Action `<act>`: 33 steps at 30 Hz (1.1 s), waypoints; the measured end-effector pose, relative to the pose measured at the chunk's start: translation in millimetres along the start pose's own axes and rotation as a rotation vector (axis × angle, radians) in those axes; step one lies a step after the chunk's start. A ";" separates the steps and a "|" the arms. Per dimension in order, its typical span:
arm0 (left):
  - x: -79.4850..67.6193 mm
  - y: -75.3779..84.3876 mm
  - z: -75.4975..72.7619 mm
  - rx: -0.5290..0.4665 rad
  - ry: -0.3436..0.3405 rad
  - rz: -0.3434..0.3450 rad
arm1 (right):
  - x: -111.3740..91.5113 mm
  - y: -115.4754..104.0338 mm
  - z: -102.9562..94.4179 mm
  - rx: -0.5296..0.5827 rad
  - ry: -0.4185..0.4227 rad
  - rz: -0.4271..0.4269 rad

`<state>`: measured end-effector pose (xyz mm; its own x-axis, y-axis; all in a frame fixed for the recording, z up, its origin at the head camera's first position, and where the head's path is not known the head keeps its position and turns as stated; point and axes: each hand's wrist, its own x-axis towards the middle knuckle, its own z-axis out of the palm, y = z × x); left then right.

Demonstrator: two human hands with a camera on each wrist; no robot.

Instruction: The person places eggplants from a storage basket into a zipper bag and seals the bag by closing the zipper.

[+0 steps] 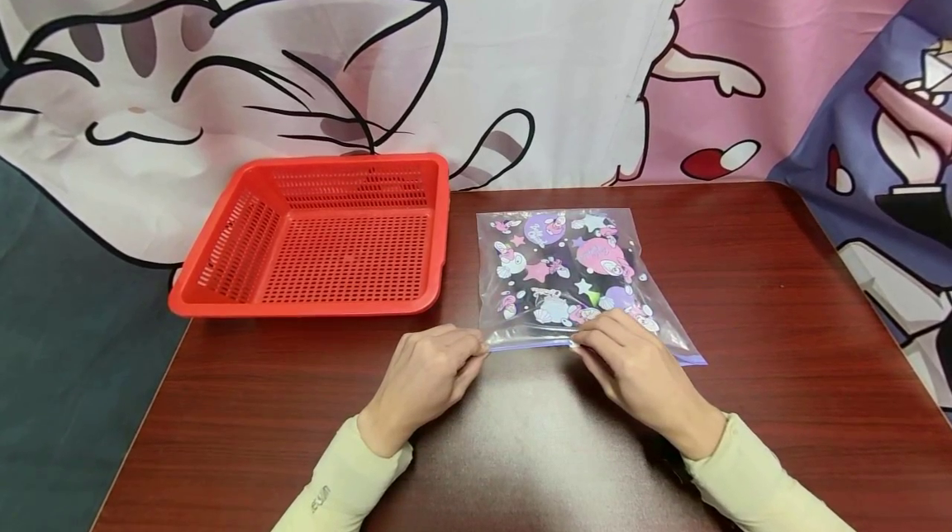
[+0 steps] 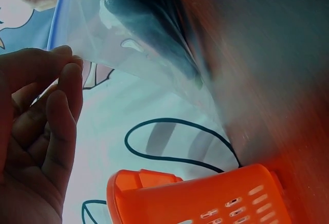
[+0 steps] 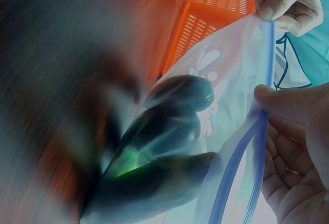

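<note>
A clear zip bag point(image 1: 521, 272) with printed cartoon figures lies on the table. Its blue-purple zip strip point(image 1: 530, 344) faces the person. At the strip's left end, my left hand point(image 1: 431, 371) pinches the bag's corner between thumb and fingers. My right hand point(image 1: 643, 371) pinches the strip near its middle, thumb on one side and fingers on the other. Between the hands the strip looks pressed together; past the right hand its two edges point(image 3: 234, 170) stand apart. Several dark, glossy, elongated things point(image 3: 172, 131) lie inside the bag, their kind unclear, with a bright green spot among them.
A red perforated plastic basket point(image 1: 345, 259) stands left of the bag at the table's back edge, with nothing in it. Behind the dark red-brown wooden table point(image 1: 766, 284) hangs a cartoon-printed cloth point(image 1: 565, 61).
</note>
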<state>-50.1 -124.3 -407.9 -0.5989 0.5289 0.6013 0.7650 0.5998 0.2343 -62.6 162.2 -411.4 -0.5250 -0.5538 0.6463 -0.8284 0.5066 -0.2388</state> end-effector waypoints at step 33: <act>-2.8 -5.8 -2.1 0.007 0.018 -0.004 | -11.1 10.8 -12.4 -0.051 -0.006 0.023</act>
<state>-52.5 -130.5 -409.3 -0.5978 0.5153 0.6141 0.7606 0.6066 0.2314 -63.3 182.0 -412.2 -0.5451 -0.5457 0.6364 -0.8052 0.5522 -0.2162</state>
